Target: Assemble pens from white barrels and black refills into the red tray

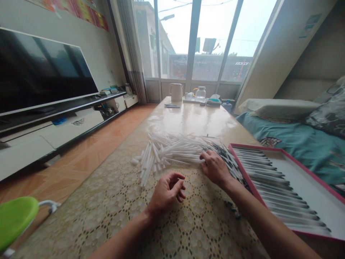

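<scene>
Worktop (188,118) is running from the near edge toward the window at 12 o'clock, its near half lying under a patterned lace cover (118,201). Television (40,72) is standing on a low cabinet at 9 to 10 o'clock. Red-edged tray (309,183) is sitting at 3 o'clock on the worktop, holding rows of finished pens (266,172) lying side by side. Heap of white pen barrels (167,153) is lying loose at 12 o'clock from the hands, with a band of dark refills (229,160) just beside it, between heap and tray. Right hand (215,167) is resting palm down at the seam of the barrels and refills, fingertips touching them; cannot tell whether its grip is closing on one. Left hand (167,190) is hovering near the cover at 6 o'clock of the heap, fingers curling inward, grip loosely pressed together, nothing visible in it. White jug (176,91) and glass pitcher (200,93) are standing at the far end.
</scene>
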Tool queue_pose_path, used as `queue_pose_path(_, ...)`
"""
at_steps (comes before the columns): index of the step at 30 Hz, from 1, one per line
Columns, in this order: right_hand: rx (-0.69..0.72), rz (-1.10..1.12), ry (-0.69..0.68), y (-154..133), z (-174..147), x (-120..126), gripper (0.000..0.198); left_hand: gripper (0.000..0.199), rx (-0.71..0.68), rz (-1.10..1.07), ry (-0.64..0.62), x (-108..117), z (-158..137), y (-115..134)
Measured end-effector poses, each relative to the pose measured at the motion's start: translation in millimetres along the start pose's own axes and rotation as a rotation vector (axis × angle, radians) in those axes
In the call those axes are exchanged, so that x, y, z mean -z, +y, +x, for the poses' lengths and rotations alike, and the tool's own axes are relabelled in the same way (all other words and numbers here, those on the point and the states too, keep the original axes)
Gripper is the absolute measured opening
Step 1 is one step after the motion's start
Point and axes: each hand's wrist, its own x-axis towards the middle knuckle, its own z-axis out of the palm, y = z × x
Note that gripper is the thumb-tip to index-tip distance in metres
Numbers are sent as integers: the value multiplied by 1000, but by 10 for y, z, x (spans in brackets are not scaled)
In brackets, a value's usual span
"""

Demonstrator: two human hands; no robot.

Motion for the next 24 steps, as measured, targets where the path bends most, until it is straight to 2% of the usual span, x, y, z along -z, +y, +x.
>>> queue_pose_path(4,-5,-15,2,-14,11,-22,10,24,-5,-4,2,-6,-5,-6)
queue_pose_path(8,1,1,-6,-13,-103,111,8,28,3,-76,-15,-5,0,22)
queue_pose_path(14,79,293,-52,-277,-392,252,5,46,85,-389,-68,25,-6,56)
queue_pose_path(17,135,362,-92,-410,-435,260,5,37,110,-460,-62,49,-5,49)
queue_pose_path(19,159,390,-120,-386,-388,281,3,29,112,-480,-53,63,4,40)
queue_pose_path(21,98,318,-100,-260,-304,317,9,25,108,-499,-26,72,14,30)
queue_pose_path(24,-162,-68,-56,3,-195,351,11,25,103,-530,22,76,21,22)
